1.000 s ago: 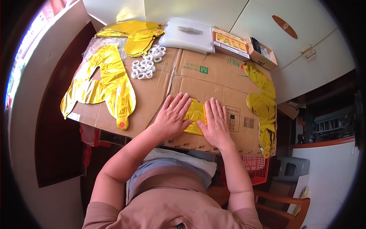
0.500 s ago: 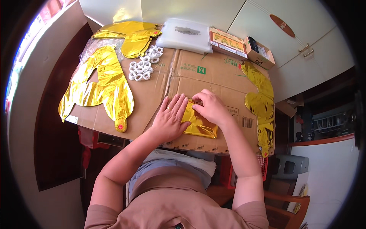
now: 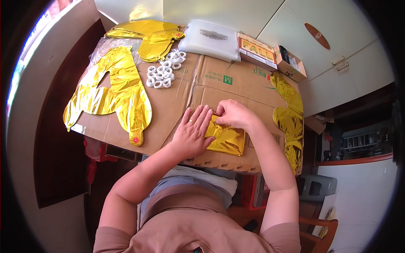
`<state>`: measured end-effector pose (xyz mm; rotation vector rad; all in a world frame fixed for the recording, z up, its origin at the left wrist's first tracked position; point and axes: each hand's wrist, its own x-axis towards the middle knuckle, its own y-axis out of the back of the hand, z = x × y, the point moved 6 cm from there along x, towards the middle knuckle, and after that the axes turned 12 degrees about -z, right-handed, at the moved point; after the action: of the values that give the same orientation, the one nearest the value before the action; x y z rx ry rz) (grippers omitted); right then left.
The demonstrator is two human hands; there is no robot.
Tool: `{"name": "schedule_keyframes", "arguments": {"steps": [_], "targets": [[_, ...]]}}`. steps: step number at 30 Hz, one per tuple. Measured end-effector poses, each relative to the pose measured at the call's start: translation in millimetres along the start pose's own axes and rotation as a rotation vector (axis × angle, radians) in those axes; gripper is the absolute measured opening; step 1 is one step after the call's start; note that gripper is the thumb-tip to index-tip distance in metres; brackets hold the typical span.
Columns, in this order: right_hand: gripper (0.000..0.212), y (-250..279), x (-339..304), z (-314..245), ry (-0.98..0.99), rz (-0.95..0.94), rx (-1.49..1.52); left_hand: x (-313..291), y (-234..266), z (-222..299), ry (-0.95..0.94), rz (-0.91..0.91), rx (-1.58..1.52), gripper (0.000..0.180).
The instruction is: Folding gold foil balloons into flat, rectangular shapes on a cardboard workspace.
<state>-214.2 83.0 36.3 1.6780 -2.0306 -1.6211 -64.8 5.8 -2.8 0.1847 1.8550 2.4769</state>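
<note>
A gold foil balloon, folded into a flat rectangle (image 3: 228,142), lies on the cardboard near the table's front edge. My left hand (image 3: 193,134) rests flat along its left side, fingers stretched out and a ring on one of them. At the far edge of the foil my right hand (image 3: 236,114) has its thumb and fingers pinched together on it; the fingertips are partly hidden. To the left a gold foil balloon shaped like a letter A (image 3: 122,86) is spread out flat. Another gold foil balloon with curved edges (image 3: 292,114) lies along the right edge.
Small coils of white string (image 3: 161,76) sit behind my left hand. Further back are stacked gold balloons (image 3: 156,44), a pile of clear plastic bags (image 3: 211,40), a printed box (image 3: 258,50) and an open small carton (image 3: 291,63). Flattened cardboard (image 3: 177,99) covers the table.
My right hand has shifted slightly along the far edge of the folded foil, and its fingers are more closed. My left hand stays flat. The whole view has shifted a little.
</note>
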Motion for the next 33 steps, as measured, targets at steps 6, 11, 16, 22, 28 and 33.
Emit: {"name": "schedule_keyframes", "arguments": {"steps": [6,11,16,22,28,33], "targets": [[0.028,-1,10,8,0.0,0.011,0.182,-1,0,-1,0.003,-0.007,0.007,0.087],[0.02,-7,28,27,0.003,-0.002,0.372,0,0,-1,0.003,-0.002,-0.001,0.086],[0.016,-13,32,36,0.018,0.082,0.536,0,1,0,0.001,0.005,-0.006,0.087],[0.016,-15,30,34,-0.007,0.102,0.544,-1,1,-1,0.0,0.008,-0.006,0.087],[0.015,-14,28,31,-0.034,0.059,0.504,0,0,-1,0.001,0.024,0.02,0.085],[0.012,-16,29,27,-0.094,0.042,0.5,0,0,-1,0.006,0.023,0.024,0.084]]}}
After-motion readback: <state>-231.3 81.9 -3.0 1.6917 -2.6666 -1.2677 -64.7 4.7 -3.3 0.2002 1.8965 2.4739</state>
